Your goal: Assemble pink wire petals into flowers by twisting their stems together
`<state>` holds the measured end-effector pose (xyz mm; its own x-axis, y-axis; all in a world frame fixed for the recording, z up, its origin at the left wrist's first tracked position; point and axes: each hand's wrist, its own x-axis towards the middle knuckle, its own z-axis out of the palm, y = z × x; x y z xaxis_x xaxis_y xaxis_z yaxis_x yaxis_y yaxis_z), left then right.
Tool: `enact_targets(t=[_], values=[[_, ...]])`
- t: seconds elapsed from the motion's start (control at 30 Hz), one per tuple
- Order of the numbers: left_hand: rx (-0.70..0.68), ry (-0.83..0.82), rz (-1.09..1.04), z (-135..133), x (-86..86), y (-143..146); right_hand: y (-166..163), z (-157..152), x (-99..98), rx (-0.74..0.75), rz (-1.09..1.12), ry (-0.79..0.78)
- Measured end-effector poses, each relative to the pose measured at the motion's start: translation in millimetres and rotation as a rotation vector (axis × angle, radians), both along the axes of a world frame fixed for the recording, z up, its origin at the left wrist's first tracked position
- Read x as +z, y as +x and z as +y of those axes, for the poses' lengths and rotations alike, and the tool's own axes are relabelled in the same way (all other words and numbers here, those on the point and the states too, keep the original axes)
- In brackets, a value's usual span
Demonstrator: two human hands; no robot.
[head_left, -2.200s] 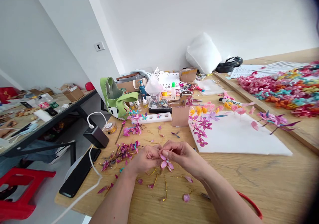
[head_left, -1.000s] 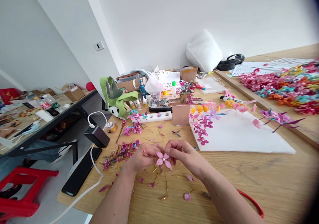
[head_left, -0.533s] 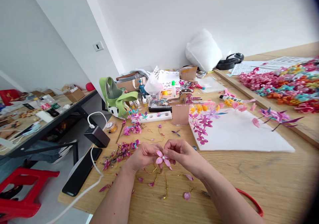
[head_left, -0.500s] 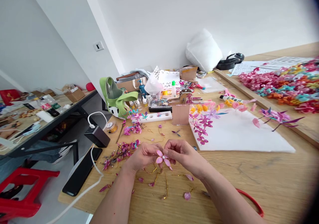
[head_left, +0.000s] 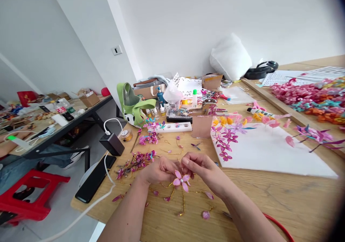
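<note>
A pink five-petalled flower [head_left: 182, 180] with a pearl-like centre faces me over the wooden table. My left hand [head_left: 161, 170] is closed at its left edge and holds it, fingertips partly hidden behind the petals. Just above the bloom, my right hand [head_left: 199, 167] is closed in a pinch; whatever lies between its fingers is hidden. Beneath my hands lie loose petals on gold wire, among them a round pale-purple petal [head_left: 206, 215] and a pointed one [head_left: 209, 195]. Left of my hands is a bunch of magenta flowers on stems [head_left: 138, 162].
Flowers stand along a white foam sheet [head_left: 264, 152] at right. A red-handled tool [head_left: 279, 227] lies by my right forearm. A black phone [head_left: 95, 179], a white cable [head_left: 88, 208] and a black power block [head_left: 112, 144] occupy the left edge. Another person's arm [head_left: 10, 147] rests at the far-left table.
The view has shifted, so the scene sits further right and slightly lower. The flower has turned a little, and my right fingers have moved from its edge to just above it.
</note>
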<state>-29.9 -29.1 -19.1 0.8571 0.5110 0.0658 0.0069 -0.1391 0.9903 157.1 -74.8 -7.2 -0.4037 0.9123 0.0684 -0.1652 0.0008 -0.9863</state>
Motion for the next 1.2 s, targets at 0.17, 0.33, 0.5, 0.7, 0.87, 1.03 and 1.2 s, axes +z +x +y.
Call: enact_targets(t=[0.17,0.33,0.5,0.7,0.87,1.03,1.2], values=[[-0.006,-0.010,0.011,-1.5,2.6,3.0,-4.7,-0.8,-2.6,0.072,-0.023,-0.043],[0.000,0.009,0.007,-1.2,1.6,3.4,-5.4,0.7,-5.6,0.057,-0.083,-0.039],[-0.004,-0.009,-0.004,-1.0,1.0,2.6,-5.4,0.7,-7.1,0.018,-0.100,-0.044],[0.013,-0.060,-0.038,-0.7,-0.8,1.7,-4.0,0.7,-4.6,0.021,-0.053,-0.053],[0.074,0.004,-0.021,-0.1,2.5,0.1,0.0,0.5,-4.2,0.029,-0.087,-0.011],[0.079,0.033,0.033,0.5,1.5,-2.3,-2.1,-0.2,-2.9,0.025,-0.119,-0.029],[0.063,0.036,0.045,-0.4,-0.7,-1.6,-4.2,0.3,-3.7,0.018,-0.098,-0.065]])
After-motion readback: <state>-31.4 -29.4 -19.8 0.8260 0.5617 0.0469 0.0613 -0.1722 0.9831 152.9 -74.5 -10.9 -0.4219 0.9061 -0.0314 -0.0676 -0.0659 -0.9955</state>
